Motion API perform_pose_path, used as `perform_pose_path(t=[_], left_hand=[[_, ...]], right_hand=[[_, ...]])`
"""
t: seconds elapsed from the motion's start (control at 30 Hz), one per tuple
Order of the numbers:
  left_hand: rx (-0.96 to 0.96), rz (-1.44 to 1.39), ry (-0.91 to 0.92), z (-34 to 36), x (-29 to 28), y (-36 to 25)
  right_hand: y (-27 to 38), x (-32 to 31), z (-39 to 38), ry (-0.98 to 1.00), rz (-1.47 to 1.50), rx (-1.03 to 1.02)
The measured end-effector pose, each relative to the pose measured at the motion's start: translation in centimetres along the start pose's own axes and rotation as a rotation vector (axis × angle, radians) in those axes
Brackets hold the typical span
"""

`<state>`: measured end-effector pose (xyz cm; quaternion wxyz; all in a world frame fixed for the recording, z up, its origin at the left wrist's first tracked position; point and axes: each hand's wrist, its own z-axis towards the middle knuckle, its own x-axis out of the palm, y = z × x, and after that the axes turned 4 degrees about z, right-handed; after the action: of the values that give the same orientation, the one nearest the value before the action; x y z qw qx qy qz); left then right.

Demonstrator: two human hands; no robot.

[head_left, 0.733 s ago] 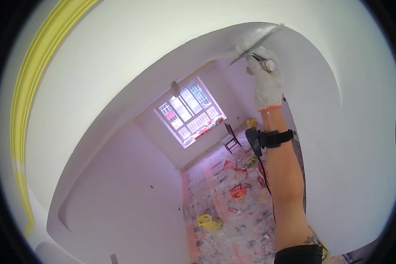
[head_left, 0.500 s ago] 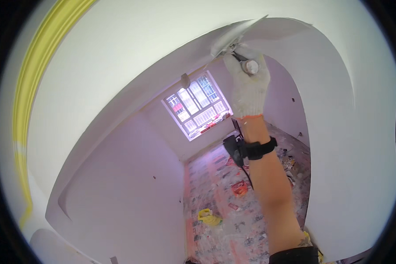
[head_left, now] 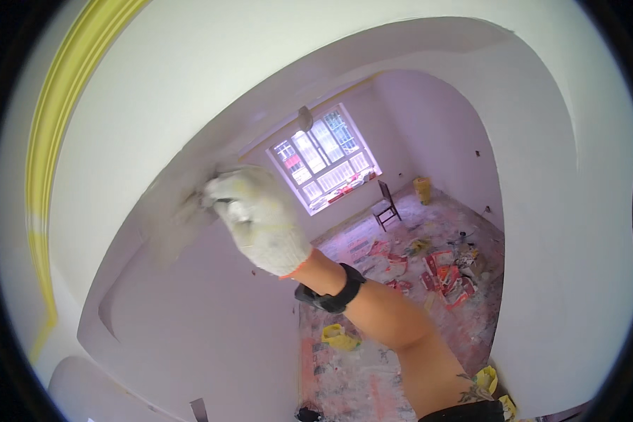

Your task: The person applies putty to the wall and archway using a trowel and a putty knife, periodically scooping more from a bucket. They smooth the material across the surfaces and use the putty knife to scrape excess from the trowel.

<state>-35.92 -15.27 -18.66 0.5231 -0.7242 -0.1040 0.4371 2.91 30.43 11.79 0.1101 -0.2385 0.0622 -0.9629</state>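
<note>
Head view has the white-gloved right hand (head_left: 257, 218) with its fingers curled closed around the handle of a blurred flat tool (head_left: 179, 225), which lies to the left of the grip and seems to slant from upper right to lower left, though the smear leaves its long axis uncertain. The right hand is the nearer one, the left hand being out of view, and the tool is up beside the arch's inner face (head_left: 295, 88), contact impossible to tell. Farther out are a window (head_left: 323, 158) and a dark chair (head_left: 382, 207) on the littered floor (head_left: 359, 380)
</note>
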Motion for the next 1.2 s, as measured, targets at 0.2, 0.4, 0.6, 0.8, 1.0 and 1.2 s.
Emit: perform_pose_path(t=[0.2,0.4,0.6,0.8,1.0,1.2], left_hand=[[-0.034,0.274,-0.06,1.2,1.8,0.2],[0.086,0.296,0.022,5.7,3.3,-0.2],[0.021,0.179,0.107,6.3,4.9,-1.5],[0.036,0.423,-0.046,2.0,7.9,-0.4],[-0.106,-0.01,0.004,-1.3,6.3,4.2],[-0.038,0.078,0.063,-1.4,3.0,6.7]], right_hand=[[-2.9,-15.9,5.2,-0.408,0.154,0.536],[-4.5,-27.4,10.5,-0.472,0.124,0.34],[-5.2,-29.1,10.8,-0.525,0.152,0.347],[-4.9,-29.9,11.1,-0.51,0.155,0.276],[-2.3,-23.1,10.0,-0.424,0.043,0.284],[0.6,-10.2,6.8,-0.362,0.175,0.319]])
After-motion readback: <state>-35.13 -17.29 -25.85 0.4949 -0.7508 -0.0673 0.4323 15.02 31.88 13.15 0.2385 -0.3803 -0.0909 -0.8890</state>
